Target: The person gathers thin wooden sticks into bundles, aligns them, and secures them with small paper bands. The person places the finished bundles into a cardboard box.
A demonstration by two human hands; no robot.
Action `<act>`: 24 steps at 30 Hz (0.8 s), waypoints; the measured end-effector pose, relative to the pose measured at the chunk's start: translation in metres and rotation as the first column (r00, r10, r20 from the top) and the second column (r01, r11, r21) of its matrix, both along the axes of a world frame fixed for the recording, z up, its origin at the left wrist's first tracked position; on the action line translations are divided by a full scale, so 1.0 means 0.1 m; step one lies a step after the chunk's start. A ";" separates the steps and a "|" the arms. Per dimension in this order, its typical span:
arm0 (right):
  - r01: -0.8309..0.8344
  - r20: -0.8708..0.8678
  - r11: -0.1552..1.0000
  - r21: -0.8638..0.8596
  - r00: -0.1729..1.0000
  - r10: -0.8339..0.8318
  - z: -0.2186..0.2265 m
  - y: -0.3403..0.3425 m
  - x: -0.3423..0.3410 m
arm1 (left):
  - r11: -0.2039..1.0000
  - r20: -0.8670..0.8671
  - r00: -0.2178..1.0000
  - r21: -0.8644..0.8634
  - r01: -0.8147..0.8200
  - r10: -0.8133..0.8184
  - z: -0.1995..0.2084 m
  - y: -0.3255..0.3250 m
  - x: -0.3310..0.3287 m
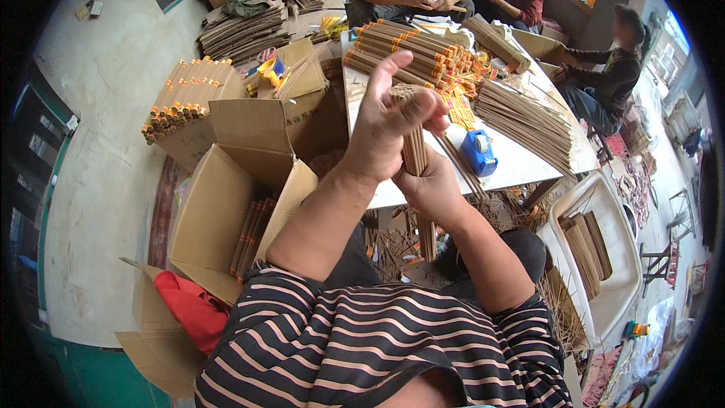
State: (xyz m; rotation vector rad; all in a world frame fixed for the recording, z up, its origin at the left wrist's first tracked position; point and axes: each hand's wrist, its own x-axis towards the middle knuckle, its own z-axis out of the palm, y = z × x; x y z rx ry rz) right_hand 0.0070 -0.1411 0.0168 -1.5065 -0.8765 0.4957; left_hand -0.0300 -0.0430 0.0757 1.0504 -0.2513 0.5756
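Fingers (423, 102) of our left hand (385, 132) curl round the top of one bundle of thin brown sticks (415, 155); our right hand (430, 185) is wrapped tight around its middle. The bundle stands about upright, long axis vertical, lower end hanging below the white table (521, 162). One blue tape dispenser (479, 153) sits beside it. Stick count? Can't tell, probably dozens.

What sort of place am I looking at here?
Probably a small packing workshop for incense-like sticks: both hands grip a stick bundle, wrapped bundles pile on the white table, and open cardboard boxes stand on the floor.
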 end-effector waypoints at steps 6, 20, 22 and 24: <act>0.002 0.124 0.994 0.110 0.992 -0.016 -0.10 -0.01 -0.02 | 0.899 -0.054 0.925 0.260 -0.351 0.377 -0.28 -0.19 -0.07; -0.261 0.230 0.948 0.181 0.949 0.217 0.22 -0.34 0.01 | 0.714 -0.070 0.906 0.642 -0.279 0.417 0.35 -0.27 -0.47; -0.112 0.071 0.936 0.334 0.993 0.094 0.35 -0.48 0.05 | 0.653 -0.111 0.901 0.726 -0.215 0.420 0.36 -0.23 -0.52; -0.015 0.201 0.947 0.320 0.978 -0.052 0.47 -0.53 0.06 | 0.730 -0.253 0.909 0.679 -0.079 0.333 0.13 -0.19 -0.48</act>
